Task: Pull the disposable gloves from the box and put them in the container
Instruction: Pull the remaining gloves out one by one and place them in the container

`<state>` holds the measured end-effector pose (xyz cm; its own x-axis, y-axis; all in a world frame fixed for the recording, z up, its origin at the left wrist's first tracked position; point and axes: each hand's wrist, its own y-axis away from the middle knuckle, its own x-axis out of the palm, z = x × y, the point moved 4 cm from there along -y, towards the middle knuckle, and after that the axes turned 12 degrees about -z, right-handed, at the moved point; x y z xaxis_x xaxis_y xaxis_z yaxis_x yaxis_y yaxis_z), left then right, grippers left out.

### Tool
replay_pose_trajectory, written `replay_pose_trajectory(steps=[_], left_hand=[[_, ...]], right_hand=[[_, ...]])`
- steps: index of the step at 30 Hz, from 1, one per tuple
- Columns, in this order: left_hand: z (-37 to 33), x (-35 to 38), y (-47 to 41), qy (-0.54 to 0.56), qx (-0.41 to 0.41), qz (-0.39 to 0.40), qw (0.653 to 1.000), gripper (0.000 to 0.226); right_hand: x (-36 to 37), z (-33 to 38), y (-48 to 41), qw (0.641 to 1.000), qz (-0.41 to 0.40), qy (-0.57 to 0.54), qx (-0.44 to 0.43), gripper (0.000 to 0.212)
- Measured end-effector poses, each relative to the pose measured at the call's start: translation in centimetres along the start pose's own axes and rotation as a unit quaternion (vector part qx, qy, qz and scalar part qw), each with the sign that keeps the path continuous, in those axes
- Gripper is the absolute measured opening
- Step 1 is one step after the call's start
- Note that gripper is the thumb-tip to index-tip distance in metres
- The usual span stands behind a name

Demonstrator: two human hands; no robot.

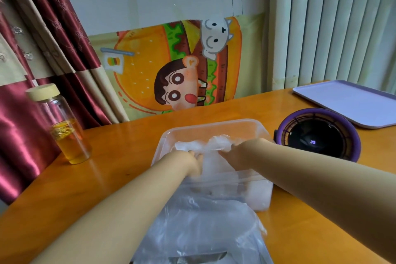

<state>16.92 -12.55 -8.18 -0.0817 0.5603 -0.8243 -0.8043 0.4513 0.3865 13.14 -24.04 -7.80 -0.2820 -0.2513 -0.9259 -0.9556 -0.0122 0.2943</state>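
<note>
Tucking the disposable gloves [205, 146] into the clear container [214, 123] on the table [128, 146], we are gripping them with both hands: the left hand [192, 161] and the right hand [233, 152] are each curling their fingers around a crumpled bunch inside the rim. More of the thin plastic is trailing over the near wall toward us. We are judging it best to gather that trailing part inward in small handfuls, steadying the light container against sliding.

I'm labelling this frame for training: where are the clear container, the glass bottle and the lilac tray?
clear container [214, 129]: head view, far wall.
glass bottle [63, 124]: head view, middle of the glass body.
lilac tray [351, 103]: head view, bare flat surface.
</note>
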Motion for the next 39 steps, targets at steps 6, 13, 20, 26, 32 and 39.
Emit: replay_pose_trajectory(steps=[6,13,20,26,32,39], left_hand=[[0.1,-0.3,1.2,0.065,0.019,0.075,0.995,0.067],[2.6,-4.1,6.0,0.283,0.029,-0.097,0.954,0.073],[3.0,-3.6,14.0,0.394,0.104,-0.363,0.838,0.019],[0.3,1.9,15.1,0.289,0.112,-0.265,0.913,0.043],[-0.1,2.2,15.2,0.229,0.115,-0.315,0.914,0.015],[2.7,-1.1,16.8,0.315,0.083,-0.443,0.836,0.016]], right_hand=[[-0.3,0.2,0.3,0.999,0.008,0.032,0.006,0.051],[-3.6,-1.2,3.2,0.993,-0.032,-0.11,-0.016,0.098],[-7.8,2.8,12.3,0.917,-0.312,-0.169,-0.184,0.013],[-1.8,5.9,15.2,0.956,-0.2,-0.066,-0.205,0.065],[-1.4,4.7,14.8,0.944,-0.264,-0.079,-0.179,0.022],[-4.1,2.4,14.6,0.897,-0.366,-0.21,-0.129,0.019]])
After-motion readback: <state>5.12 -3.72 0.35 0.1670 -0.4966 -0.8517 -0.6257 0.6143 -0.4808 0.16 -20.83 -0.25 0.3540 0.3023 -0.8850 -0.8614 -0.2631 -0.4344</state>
